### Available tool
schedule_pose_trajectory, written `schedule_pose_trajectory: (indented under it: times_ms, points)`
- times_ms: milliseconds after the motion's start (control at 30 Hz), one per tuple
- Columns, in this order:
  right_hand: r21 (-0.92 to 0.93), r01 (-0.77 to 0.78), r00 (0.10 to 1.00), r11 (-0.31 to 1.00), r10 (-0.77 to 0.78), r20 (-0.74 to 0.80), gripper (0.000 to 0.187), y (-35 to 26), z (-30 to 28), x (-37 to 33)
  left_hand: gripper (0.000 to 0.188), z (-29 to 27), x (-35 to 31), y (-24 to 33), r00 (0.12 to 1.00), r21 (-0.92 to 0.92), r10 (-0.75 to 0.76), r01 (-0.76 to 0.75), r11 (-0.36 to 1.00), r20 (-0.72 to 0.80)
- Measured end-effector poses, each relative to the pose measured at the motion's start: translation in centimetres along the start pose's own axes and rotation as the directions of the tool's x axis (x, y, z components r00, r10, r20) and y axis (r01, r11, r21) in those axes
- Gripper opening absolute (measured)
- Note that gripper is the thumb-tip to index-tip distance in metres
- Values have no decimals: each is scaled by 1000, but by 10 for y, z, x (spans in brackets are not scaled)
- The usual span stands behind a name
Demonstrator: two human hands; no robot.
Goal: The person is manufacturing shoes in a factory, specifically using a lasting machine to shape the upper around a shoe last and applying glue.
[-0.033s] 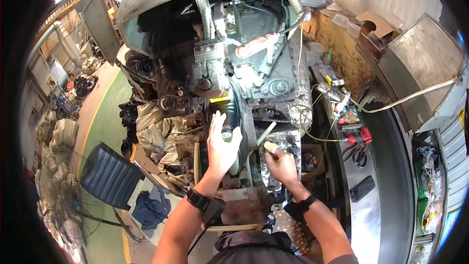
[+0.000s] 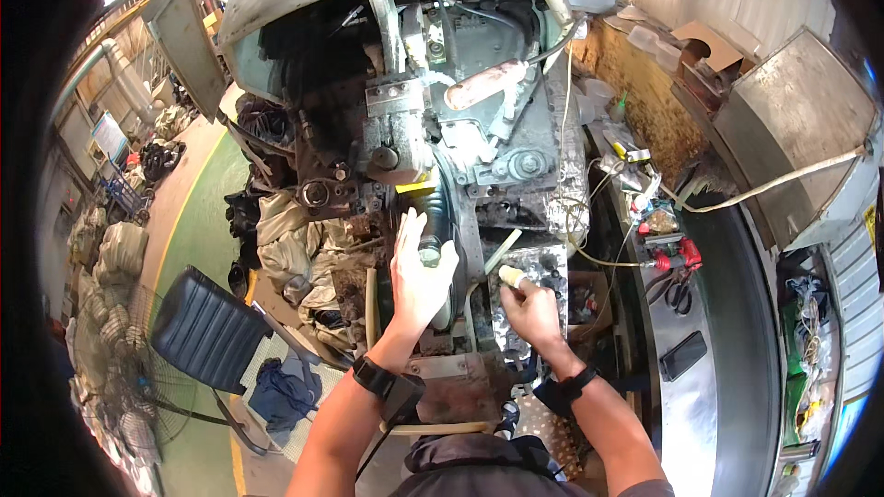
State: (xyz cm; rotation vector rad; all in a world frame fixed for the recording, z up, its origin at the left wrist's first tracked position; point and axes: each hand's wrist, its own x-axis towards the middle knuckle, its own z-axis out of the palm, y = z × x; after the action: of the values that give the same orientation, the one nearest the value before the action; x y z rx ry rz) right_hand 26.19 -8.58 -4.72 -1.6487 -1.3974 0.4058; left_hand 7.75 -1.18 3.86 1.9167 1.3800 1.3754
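My left hand (image 2: 421, 278) is stretched out over the middle of an open machine, its fingers extended and the thumb apart. It lies beside a dark, ribbed round part (image 2: 431, 221), and whether it touches that part is unclear. My right hand (image 2: 532, 313) is closed above a stained metal plate (image 2: 550, 267) on the machine. A pale yellow piece (image 2: 512, 276) shows at its fingertips; whether this is held or wrapped round a finger cannot be made out. Just beyond it slants a pale greenish strip (image 2: 503, 250). A bright yellow piece (image 2: 417, 186) sits past my left fingertips.
A lamp with a reddish-brown handle (image 2: 483, 85) lies over the machine. To the right, a bench holds a red power tool (image 2: 677, 258), scissors (image 2: 679, 294) and a phone (image 2: 683, 355). Crumpled cloth (image 2: 290, 239) and a black chair (image 2: 212, 327) are at the left.
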Motion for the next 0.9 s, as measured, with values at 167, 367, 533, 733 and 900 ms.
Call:
schedule_pose_trajectory:
  times_ms: [167,367,533,733,900]
  points:
    - [48,-54,998,997,55,-26,31,2,3,6,64,6,2,-4,1000,41,-10,10,999,-13]
    - [23,3,1000,1000,-3,-20,27,1,-6,1,94,-12,-6,13,994,-119,-90,97,988,70]
    - [40,-54,999,998,54,0,26,-10,-4,-1,74,0,-10,-11,997,118,23,-15,993,-71]
    - [116,-15,997,993,24,-77,25,5,0,3,69,-2,-3,0,994,67,113,-113,991,5]
    - [136,-15,996,991,26,-81,25,10,0,1,83,-10,1,-3,988,-74,132,-126,989,86]
